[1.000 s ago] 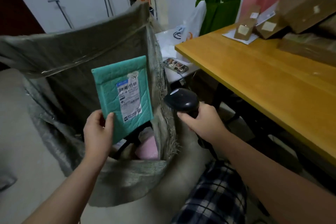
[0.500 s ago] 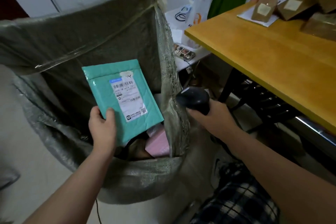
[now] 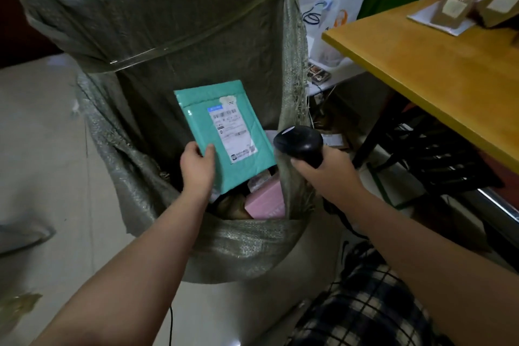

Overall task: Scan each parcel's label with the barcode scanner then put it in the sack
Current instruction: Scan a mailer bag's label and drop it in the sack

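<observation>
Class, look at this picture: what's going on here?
A person is sorting parcels. Their left hand holds a teal padded mailer, label facing the camera, at the open mouth of a grey woven sack. Their right hand grips a black barcode scanner beside it. A pink parcel already lies inside the sack, and brown parcels sit on the yellow table.

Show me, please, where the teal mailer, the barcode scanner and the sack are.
teal mailer (image 3: pixel 198 121): head view, bare teal face left of its label.
barcode scanner (image 3: pixel 297 141): head view, top of its black head.
sack (image 3: pixel 196 45): head view, inner side of its raised back wall.
</observation>
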### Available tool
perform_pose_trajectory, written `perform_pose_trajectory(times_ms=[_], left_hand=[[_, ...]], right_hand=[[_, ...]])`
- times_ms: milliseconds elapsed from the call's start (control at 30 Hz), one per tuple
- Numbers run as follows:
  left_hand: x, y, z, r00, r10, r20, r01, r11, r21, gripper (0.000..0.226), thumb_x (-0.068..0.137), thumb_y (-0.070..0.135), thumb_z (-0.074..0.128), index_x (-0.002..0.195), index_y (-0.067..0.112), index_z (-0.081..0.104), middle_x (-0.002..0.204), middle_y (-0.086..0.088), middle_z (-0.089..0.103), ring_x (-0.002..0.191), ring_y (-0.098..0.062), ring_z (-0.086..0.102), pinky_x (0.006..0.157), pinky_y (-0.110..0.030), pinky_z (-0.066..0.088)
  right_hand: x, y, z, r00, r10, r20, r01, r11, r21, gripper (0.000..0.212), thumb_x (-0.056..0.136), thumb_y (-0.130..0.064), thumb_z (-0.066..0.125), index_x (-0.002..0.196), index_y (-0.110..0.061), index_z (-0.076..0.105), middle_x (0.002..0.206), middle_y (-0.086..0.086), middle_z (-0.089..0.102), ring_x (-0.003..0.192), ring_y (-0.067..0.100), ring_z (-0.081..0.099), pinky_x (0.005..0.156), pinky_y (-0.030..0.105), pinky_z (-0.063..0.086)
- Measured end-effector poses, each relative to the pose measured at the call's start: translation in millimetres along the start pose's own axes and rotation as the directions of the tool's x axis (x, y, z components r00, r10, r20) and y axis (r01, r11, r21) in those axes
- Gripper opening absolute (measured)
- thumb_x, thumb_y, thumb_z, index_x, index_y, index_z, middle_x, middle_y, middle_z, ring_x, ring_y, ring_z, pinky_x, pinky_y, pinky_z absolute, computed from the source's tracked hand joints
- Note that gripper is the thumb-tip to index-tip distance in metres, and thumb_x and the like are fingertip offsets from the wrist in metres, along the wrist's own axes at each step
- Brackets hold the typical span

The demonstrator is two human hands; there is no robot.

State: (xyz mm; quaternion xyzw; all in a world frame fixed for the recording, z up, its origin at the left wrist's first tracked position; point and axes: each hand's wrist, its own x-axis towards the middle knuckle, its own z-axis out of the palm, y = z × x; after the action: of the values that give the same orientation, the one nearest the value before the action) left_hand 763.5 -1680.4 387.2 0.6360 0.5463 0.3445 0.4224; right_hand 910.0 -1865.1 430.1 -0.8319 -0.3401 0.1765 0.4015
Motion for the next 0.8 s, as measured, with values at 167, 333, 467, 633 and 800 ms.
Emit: perform_pose_trajectory(times_ms=[167, 333, 467, 633, 800], left_hand=[[18.3, -1.3, 32.4, 0.972, -0.111, 0.209, 0.050, 0.960, 0.275, 0.039, 0.091, 0.021, 0.061, 0.122, -0.002, 0.053, 0.124, -0.020, 0.060, 0.114, -0.035, 0.056, 0.089, -0.032, 0.044], [0.5, 21.2, 39.6, 0.969, 0.109, 0.222, -0.206, 0.853, 0.480, 0.061, 0.090, 0.034, 0.062, 0.139, 0.005, 0.041, 0.140, -0.020, 0.039, 0.130, -0.038, 0.035, 0.106, -0.039, 0.027], [-26.9, 58.6, 50.2, 0.896, 0.303, 0.325, -0.434, 0.753, 0.494, 0.059, 0.091, 0.036, 0.059, 0.142, 0.013, 0.041, 0.143, -0.011, 0.036, 0.132, -0.032, 0.030, 0.105, -0.039, 0.026], [-80.9, 108.3, 83.7, 0.748, 0.428, 0.507, -0.632, 0.693, 0.346, 0.043, 0.093, 0.034, 0.056, 0.133, 0.017, 0.050, 0.135, -0.010, 0.047, 0.128, -0.030, 0.035, 0.102, -0.036, 0.029], [-168.2, 162.8, 138.5, 0.547, 0.511, 0.663, -0.756, 0.642, 0.129, 0.039, 0.095, 0.033, 0.054, 0.132, 0.020, 0.050, 0.137, -0.005, 0.046, 0.129, -0.027, 0.035, 0.105, -0.037, 0.028]], right_hand=[[-7.0, 8.6, -11.8, 0.998, 0.015, -0.068, -0.017, 1.000, -0.026, 0.028, 0.082, -0.036, 0.071, 0.064, -0.024, 0.052, 0.062, -0.004, 0.060, 0.067, 0.018, 0.061, 0.064, 0.032, 0.047], [-14.6, 18.5, -34.1, 0.992, 0.062, -0.108, -0.065, 0.998, -0.017, 0.022, 0.081, -0.040, 0.069, 0.074, -0.021, 0.059, 0.064, 0.005, 0.066, 0.067, 0.025, 0.066, 0.070, 0.046, 0.057], [-23.3, 20.5, -61.4, 0.980, 0.083, -0.180, -0.085, 0.996, -0.001, 0.028, 0.082, -0.041, 0.069, 0.089, -0.014, 0.063, 0.069, 0.006, 0.066, 0.069, 0.024, 0.066, 0.069, 0.042, 0.057], [-51.2, 30.6, -105.5, 0.951, 0.113, -0.288, -0.104, 0.993, 0.046, 0.020, 0.083, -0.039, 0.069, 0.081, -0.022, 0.060, 0.068, 0.001, 0.066, 0.068, 0.017, 0.065, 0.063, 0.035, 0.055], [-101.1, 59.2, -173.9, 0.871, 0.182, -0.456, -0.163, 0.983, 0.081, 0.018, 0.085, -0.034, 0.069, 0.074, -0.031, 0.055, 0.070, -0.002, 0.065, 0.065, 0.011, 0.061, 0.056, 0.030, 0.048]])
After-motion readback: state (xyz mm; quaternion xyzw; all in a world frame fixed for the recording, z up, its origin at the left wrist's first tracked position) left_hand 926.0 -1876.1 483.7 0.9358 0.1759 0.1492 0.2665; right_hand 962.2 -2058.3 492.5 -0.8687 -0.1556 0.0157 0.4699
